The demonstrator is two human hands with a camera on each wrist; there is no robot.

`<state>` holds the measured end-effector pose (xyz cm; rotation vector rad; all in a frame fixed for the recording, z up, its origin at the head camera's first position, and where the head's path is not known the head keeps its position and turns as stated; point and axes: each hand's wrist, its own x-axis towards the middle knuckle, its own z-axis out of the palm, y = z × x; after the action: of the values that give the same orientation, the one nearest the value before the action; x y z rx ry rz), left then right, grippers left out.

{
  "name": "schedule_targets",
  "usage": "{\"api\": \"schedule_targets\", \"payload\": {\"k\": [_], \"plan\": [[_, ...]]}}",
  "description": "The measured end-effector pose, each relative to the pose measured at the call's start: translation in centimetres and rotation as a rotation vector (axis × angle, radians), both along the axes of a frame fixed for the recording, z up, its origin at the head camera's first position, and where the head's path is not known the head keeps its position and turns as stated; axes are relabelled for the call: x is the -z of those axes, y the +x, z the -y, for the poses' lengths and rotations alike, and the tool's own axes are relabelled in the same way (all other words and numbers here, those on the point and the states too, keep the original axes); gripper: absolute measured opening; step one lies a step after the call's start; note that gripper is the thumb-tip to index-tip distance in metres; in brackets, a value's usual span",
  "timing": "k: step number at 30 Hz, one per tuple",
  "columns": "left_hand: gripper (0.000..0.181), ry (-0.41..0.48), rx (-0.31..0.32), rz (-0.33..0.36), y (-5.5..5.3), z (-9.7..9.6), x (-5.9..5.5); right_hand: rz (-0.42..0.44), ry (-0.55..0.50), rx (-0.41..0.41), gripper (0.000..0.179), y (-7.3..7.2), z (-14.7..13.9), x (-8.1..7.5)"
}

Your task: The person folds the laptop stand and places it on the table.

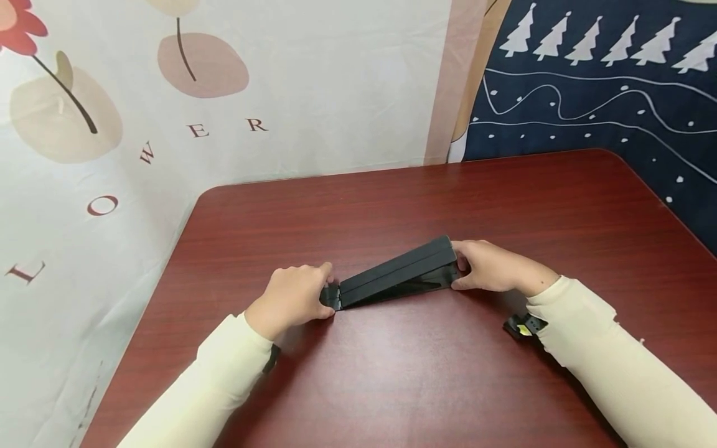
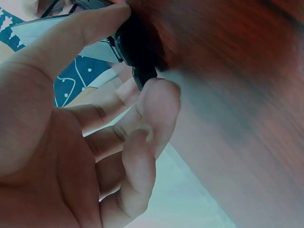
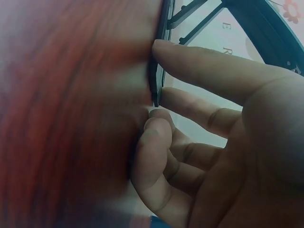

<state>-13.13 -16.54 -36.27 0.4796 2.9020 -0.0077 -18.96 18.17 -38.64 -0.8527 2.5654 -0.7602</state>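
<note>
A long black folding stand (image 1: 399,269) lies on the table, its upper panel tilted up toward the right and its hinge at the left end. My left hand (image 1: 294,294) pinches that left end between thumb and fingers. At the opposite end my right hand (image 1: 493,266) grips the flat base, with the raised panel just above its fingers. In the right wrist view, thin struts (image 3: 190,13) run between the base and the lifted panel (image 3: 263,31). The left wrist view shows the black hinged end (image 2: 135,42) between thumb and fingertips; much of the stand is hidden there.
The dark red wooden table (image 1: 426,373) has rounded far corners. A white cloth (image 1: 347,93) with flowers and letters hangs behind it, beside a navy cloth (image 1: 588,106) with white trees. A black wrist device (image 1: 523,326) sits under the right sleeve.
</note>
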Motion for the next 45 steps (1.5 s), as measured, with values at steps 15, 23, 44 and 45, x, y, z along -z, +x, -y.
{"api": "schedule_targets", "payload": {"k": [15, 23, 44, 45], "plan": [[0.044, 0.036, -0.024, 0.007, -1.5, 0.6, 0.5, 0.0, -0.002, 0.023, 0.044, 0.9, -0.2, 0.4], [0.045, 0.069, -0.027, 0.022, -2.1, 0.4, 0.5, -0.019, 0.016, 0.026, 0.042, 1.2, -0.1, 0.3], [0.044, 0.116, -0.036, 0.002, -3.7, 0.6, 0.4, 0.048, -0.01, -0.025, 0.022, 1.3, -0.4, 0.0], [0.044, 0.117, -0.037, 0.004, -3.8, 0.6, 0.4, 0.065, -0.02, -0.028, 0.02, 1.3, -0.5, 0.1]]}}
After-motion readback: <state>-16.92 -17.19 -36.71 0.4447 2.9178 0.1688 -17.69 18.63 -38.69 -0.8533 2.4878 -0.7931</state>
